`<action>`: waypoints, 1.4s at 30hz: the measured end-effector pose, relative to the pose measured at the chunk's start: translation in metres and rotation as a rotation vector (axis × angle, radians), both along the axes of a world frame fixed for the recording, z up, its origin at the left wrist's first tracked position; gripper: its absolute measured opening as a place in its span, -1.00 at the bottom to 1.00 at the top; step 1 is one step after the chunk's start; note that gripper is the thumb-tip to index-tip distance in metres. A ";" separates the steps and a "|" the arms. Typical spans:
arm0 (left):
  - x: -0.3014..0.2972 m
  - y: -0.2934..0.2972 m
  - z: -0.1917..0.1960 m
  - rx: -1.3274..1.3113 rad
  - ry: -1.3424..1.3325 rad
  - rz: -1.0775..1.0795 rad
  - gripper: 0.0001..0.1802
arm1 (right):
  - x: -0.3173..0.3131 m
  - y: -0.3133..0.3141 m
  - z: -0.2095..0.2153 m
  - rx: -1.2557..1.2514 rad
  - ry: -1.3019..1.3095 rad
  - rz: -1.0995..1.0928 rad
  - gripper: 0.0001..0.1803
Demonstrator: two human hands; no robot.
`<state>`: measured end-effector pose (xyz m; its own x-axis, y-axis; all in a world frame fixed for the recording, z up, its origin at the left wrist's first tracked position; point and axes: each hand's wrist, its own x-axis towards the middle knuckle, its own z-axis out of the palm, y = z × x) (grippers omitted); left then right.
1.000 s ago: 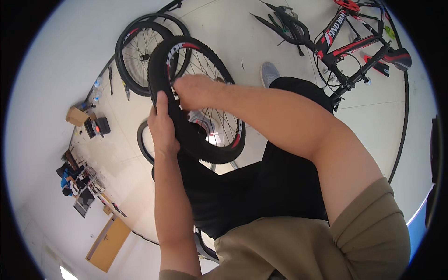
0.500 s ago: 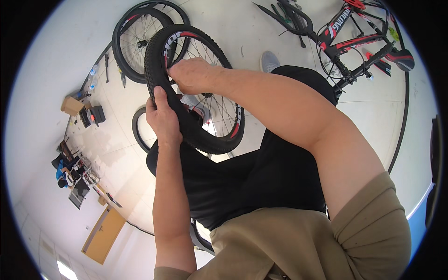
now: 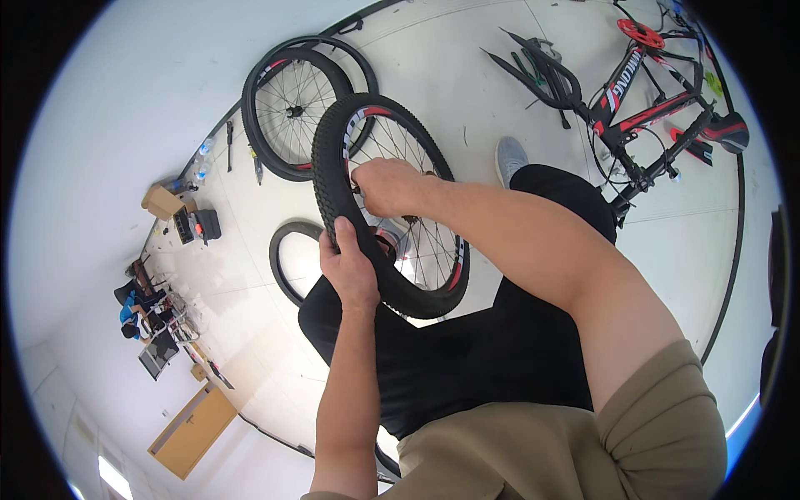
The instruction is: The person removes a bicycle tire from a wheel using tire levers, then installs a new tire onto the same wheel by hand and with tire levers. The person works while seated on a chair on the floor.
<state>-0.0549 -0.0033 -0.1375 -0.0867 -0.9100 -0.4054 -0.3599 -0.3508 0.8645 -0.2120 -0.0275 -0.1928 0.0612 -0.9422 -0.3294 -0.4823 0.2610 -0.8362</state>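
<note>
A bicycle wheel (image 3: 390,273) with a knobby black tyre and a black rim with red and white decals stands tilted between my legs. My left hand (image 3: 350,271) is closed round the tyre on its near left side, thumb on the outer tread. Inside the rim, at the left among the spokes, my right hand (image 3: 387,188) is curled shut with its fingertips at the rim's inner edge. Whatever those fingers pinch is hidden; a small dark piece shows just below them. The wheel's hub (image 3: 409,220) sits to the right, partly behind my right wrist.
Another wheel (image 3: 293,111) and a loose tyre (image 3: 285,265) lie at the left. A bicycle frame (image 3: 621,125) without wheels rests at the far right, beside black mudguards (image 3: 542,75). Farther left are a cardboard box (image 3: 162,202), a toolbox (image 3: 204,225) and a seated person (image 3: 129,317).
The whole view has shifted, so everything appears lower and farther right. Both hands keep their places on the wheel, with little visible change in grip.
</note>
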 end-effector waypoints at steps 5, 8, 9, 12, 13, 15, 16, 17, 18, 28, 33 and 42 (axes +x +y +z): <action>0.008 0.010 -0.008 -0.031 0.007 0.011 -0.58 | -0.003 -0.001 0.003 0.053 -0.017 -0.019 -0.72; 0.012 0.015 -0.010 -0.049 0.010 0.009 -0.58 | -0.002 -0.002 0.001 0.063 -0.022 -0.024 -0.73; 0.012 0.016 -0.009 -0.052 0.012 0.009 -0.58 | -0.002 -0.003 0.000 0.064 -0.022 -0.023 -0.72; 0.008 0.021 -0.006 -0.046 0.031 0.003 -0.58 | -0.002 -0.005 -0.003 0.087 -0.043 -0.065 -0.71; 0.008 0.022 -0.006 -0.050 0.028 0.002 -0.58 | -0.002 -0.006 -0.004 0.098 -0.046 -0.075 -0.71; 0.008 0.023 -0.007 -0.060 0.023 0.000 -0.58 | -0.003 -0.009 -0.007 0.119 -0.052 -0.096 -0.69; 0.009 0.023 -0.008 -0.064 0.018 -0.003 -0.58 | -0.004 -0.010 -0.007 0.131 -0.061 -0.105 -0.69; 0.010 0.024 -0.009 -0.069 0.013 -0.007 -0.58 | -0.005 -0.012 -0.008 0.142 -0.070 -0.115 -0.68; 0.010 0.024 -0.009 -0.073 0.007 -0.011 -0.58 | -0.005 -0.013 -0.008 0.154 -0.079 -0.125 -0.67; 0.012 0.035 -0.009 -0.134 0.048 0.017 -0.63 | -0.006 -0.002 0.006 0.028 -0.125 -0.149 -0.65; 0.038 0.054 -0.039 -0.269 0.176 -0.014 -0.65 | 0.003 0.014 0.025 -0.145 -0.063 -0.075 -0.57; 0.024 -0.007 -0.004 -0.172 0.101 0.188 -0.31 | 0.021 0.021 0.012 -0.146 -0.063 -0.029 -0.59</action>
<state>-0.0310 -0.0102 -0.1418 0.0581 -0.9686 -0.2416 -0.2116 -0.2485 0.9453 -0.1913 -0.0067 -0.1807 0.0495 -0.9815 -0.1851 -0.4216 0.1475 -0.8947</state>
